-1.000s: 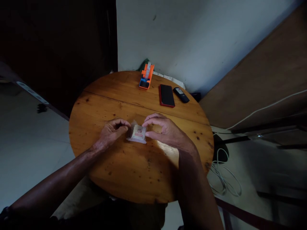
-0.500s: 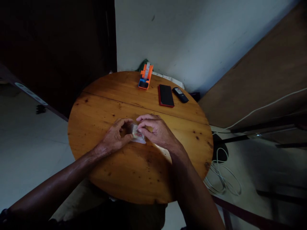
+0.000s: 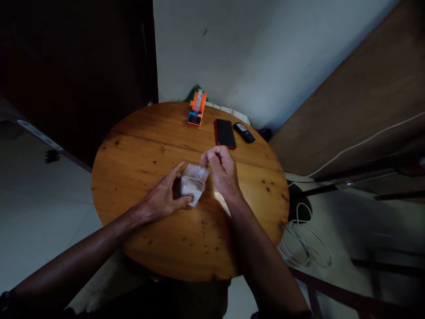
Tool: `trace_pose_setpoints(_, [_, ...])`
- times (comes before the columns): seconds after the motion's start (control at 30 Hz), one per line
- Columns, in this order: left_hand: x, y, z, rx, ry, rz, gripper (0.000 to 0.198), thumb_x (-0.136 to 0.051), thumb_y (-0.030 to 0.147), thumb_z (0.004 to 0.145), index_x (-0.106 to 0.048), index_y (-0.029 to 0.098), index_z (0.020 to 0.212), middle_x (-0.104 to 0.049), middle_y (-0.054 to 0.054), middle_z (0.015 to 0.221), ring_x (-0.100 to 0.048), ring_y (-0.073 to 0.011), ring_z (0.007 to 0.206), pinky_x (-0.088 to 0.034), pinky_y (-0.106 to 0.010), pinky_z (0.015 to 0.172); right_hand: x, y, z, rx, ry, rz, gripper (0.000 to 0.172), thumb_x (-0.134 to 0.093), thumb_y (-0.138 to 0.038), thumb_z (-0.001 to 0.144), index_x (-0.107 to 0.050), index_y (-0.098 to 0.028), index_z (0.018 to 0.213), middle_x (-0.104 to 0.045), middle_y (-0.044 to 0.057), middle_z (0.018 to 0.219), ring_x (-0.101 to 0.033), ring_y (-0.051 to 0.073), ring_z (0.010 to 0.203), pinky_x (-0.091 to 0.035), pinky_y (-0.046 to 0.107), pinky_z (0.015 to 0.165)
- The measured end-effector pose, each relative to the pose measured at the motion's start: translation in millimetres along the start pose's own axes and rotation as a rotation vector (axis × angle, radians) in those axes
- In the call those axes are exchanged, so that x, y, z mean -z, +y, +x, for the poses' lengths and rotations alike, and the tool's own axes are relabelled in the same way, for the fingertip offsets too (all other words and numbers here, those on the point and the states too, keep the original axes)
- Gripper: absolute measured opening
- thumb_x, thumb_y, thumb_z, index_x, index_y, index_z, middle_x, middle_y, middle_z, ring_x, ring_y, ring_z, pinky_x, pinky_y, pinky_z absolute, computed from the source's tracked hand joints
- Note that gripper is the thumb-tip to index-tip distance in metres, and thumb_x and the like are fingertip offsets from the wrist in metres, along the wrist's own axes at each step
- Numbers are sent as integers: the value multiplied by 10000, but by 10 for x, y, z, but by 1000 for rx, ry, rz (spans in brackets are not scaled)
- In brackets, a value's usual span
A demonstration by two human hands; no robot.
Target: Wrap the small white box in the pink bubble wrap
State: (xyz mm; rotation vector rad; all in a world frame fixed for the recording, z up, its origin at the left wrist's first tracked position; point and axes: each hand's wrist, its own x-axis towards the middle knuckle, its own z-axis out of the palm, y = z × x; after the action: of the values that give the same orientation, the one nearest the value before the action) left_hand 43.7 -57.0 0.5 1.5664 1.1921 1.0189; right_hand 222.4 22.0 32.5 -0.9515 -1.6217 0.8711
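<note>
A small packet in whitish, see-through wrap [image 3: 194,182] lies on the round wooden table [image 3: 149,239], its upper part a loose, crinkled flap. My left hand [image 3: 166,192] grips it from the left, with the thumb on its near edge and the fingers along the far side. Just beyond the packet's right upper corner, my right hand [image 3: 224,170] is closed with thumb and forefinger together. Whether a bit of the wrap is pinched there I cannot make out. What is inside the wrap does not show clearly.
Toward the back stand an orange and blue tape dispenser [image 3: 197,108], a phone in a red case [image 3: 225,134] and a dark handset [image 3: 244,132]. A white wall [image 3: 259,53] rises behind the table. Coiled pale cable [image 3: 303,239] lies on the floor at the right.
The packet has turned so that a broad whitish face and raised flap show instead of the red label. My right hand has moved off it to the right, fingers closing. The camera view shifted slightly.
</note>
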Motion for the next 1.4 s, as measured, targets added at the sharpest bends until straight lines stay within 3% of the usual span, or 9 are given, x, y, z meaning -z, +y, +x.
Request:
trace_pose_setpoints(0.13, [-27,43,-1,-9,-47,-145,979,-758,253,759,-214,213,1573,-602,-145,1307,-626,-274,1175,-475,-472,1060,48,118,59,-162,24,61,260,-560,-463,917,-562,-223,817,-591,-27,687,-569,130,632,-479,285,652])
trace_pose_setpoints(0.3, [-7,30,6,14,-21,-183,977,-768,241,746,-233,224,1564,-612,-122,1245,-640,-256,1121,-494,-457,1032,213,81,59,-410,-157,120,393,-666,-483,832,-637,-236,1137,-677,-2,818,-648,172,765,-512,310,689])
trace_pose_setpoints(0.4, [-11,-39,16,-1,23,-186,967,-770,258,753,-240,239,1561,-601,-117,1256,-636,-252,1124,-503,-455,1023,233,41,28,-429,-291,91,548,-749,-382,764,-596,-242,1271,-690,1,859,-648,178,801,-511,322,742])
trace_pose_setpoints(0.47, [-26,-95,26,-23,45,-190,961,-764,262,767,-230,254,1566,-589,-121,1285,-633,-253,1141,-508,-451,1025,178,46,8,-410,-314,79,567,-751,-319,745,-589,-232,1282,-689,3,861,-639,174,783,-503,320,745])
trace_pose_setpoints(0.7, [-60,-170,54,-143,95,15,977,-784,289,771,-228,255,1575,-496,-160,1466,-538,-311,1323,-411,-526,1148,-7,134,-6,-305,-164,155,439,-690,-335,781,-608,-248,1204,-637,-29,768,-599,155,704,-474,300,680])
trace_pose_setpoints(0.87, [-44,-155,37,-178,74,129,1005,-768,263,787,-168,266,1593,-490,-174,1474,-526,-329,1334,-429,-551,1127,25,179,29,-264,-31,160,390,-705,-366,776,-620,-239,1135,-614,-33,755,-577,148,696,-471,303,683])
trace_pose_setpoints(1.0, [-34,-159,22,-227,42,172,971,-746,208,781,-205,291,1584,-425,-161,1536,-478,-328,1384,-403,-543,1153,52,204,53,-251,45,134,386,-705,-413,787,-621,-247,1126,-591,-31,735,-550,150,679,-462,302,647])
trace_pose_setpoints(1.2, [-1,-139,-5,-235,-29,263,892,-728,215,777,-297,294,1554,-359,-141,1582,-352,-319,1478,-315,-544,1210,86,192,70,-253,98,87,369,-671,-426,801,-617,-246,1118,-577,-21,733,-523,156,674,-448,307,637])
trace_pose_setpoints(1.4, [17,-122,-11,-196,-79,229,937,-766,211,703,-346,296,1537,-333,-125,1606,-327,-341,1489,-292,-556,1220,124,229,89,-255,145,78,396,-657,-472,815,-614,-239,1132,-605,-10,773,-533,151,675,-455,308,644])
